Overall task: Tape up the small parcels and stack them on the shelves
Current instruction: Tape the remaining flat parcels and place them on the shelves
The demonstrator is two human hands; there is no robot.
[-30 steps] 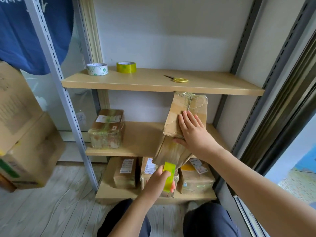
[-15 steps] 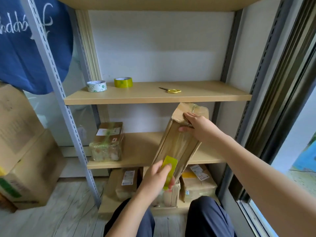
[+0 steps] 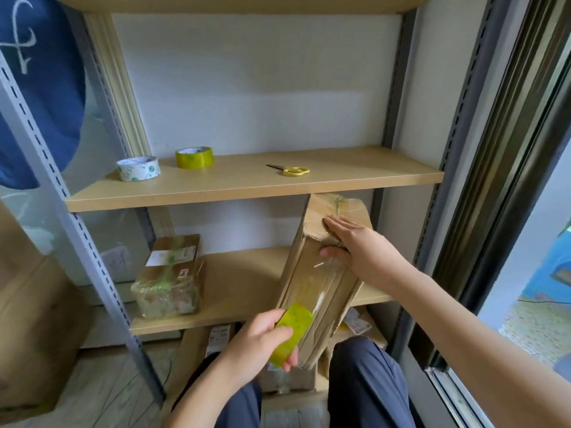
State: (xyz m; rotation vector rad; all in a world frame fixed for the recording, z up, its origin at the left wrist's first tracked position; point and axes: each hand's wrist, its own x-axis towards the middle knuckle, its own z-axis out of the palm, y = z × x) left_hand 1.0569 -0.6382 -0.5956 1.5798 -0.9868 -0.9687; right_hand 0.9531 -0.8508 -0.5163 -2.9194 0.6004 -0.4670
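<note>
Pale wooden floorboards (image 3: 102, 393) run under a metal shelving unit with wooden boards, seen from above the person's knees in dark trousers (image 3: 367, 384). Nearest, the left hand (image 3: 262, 338) has its fingers curled round a yellow-green tape roll (image 3: 292, 333), held against the lower end of a long cardboard parcel (image 3: 321, 282). That parcel stands tilted, its lower end down by the knees, its upper end just under the front edge of the upper shelf (image 3: 247, 186). The right hand (image 3: 355, 245) lies flat with straight fingers on the parcel's upper end, thumb on the taped side. Behind the parcel's foot, several labelled boxes (image 3: 217, 335) sit on the bottom board, partly hidden by hand and parcel. On the middle shelf (image 3: 244, 282), to the left, rests a taped parcel with a white label (image 3: 170, 276). Farther up, the upper shelf carries a white tape roll (image 3: 138, 168), a yellow tape roll (image 3: 194, 157) and yellow-handled scissors (image 3: 292, 170). A large carton (image 3: 34, 319) stands at far left, blue cloth (image 3: 37, 84) hanging above it.
</note>
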